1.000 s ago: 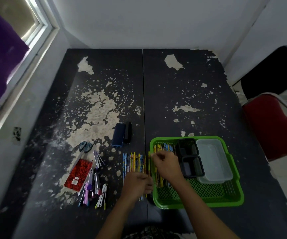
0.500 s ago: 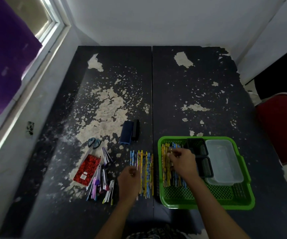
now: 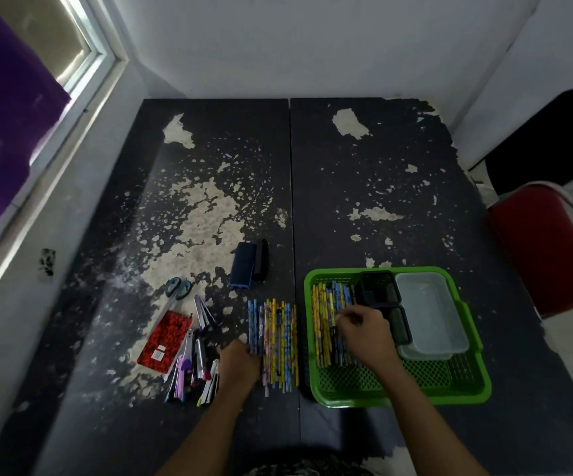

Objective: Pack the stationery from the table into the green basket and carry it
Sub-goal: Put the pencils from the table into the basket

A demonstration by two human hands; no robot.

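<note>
Packing pencils: my right hand was inside the basket, fingers pinching pencils among the laid pencils at its left wall. My left hand rested at the row on the table; I could not tell its grip. Next, I judged, lift a bunch over the near rim; open room lay between row and basket.

Green mesh basket; yellow and blue patterned pencils; red speckled notebook; black peeling table.
</note>
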